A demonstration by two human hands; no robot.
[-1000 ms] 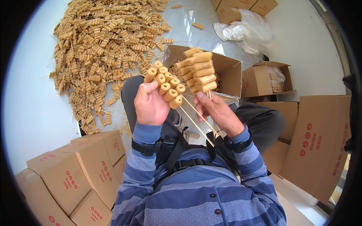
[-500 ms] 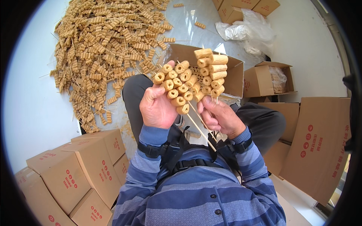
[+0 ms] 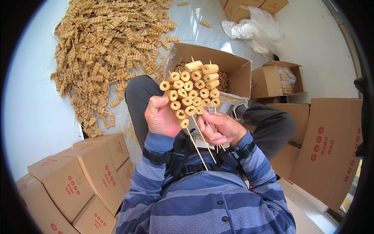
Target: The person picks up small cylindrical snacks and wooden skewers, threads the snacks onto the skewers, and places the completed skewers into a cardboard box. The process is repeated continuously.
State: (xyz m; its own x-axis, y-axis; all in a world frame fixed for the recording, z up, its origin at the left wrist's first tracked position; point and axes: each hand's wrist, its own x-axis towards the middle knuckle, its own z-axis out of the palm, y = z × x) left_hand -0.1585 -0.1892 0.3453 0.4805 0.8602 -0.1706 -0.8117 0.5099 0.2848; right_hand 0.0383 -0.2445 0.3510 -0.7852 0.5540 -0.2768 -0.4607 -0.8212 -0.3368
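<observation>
Skewers (image 3: pixel 193 94) of tan tube-shaped rolls stand bunched between the two grips, spreading just beyond them. Their long axes run roughly away from the body, pointed tips at the far end, bare sticks slanting back toward the waist. Left grip (image 3: pixel 161 117) clasps the bunch at its left edge, thumb against the rolls, fingers hidden behind. Right grip (image 3: pixel 223 126) pinches sticks just below the rolls at the lower right. Both touch the bunch, so neither is nearer.

Straight beyond the grips, partly hidden by the bunch, an open box (image 3: pixel 238 74) contains more rolls (image 3: pixel 223 80), many end-on. Right of that, a smaller box (image 3: pixel 265 84) holds a clear bag (image 3: pixel 286 82) with tan pieces inside. Far left of the left grip, a big heap (image 3: pixel 101 50) of similar skewers covers the floor (image 3: pixel 191 23); nearer the body, closed boxes (image 3: pixel 99 171) stand, contents unseen.
</observation>
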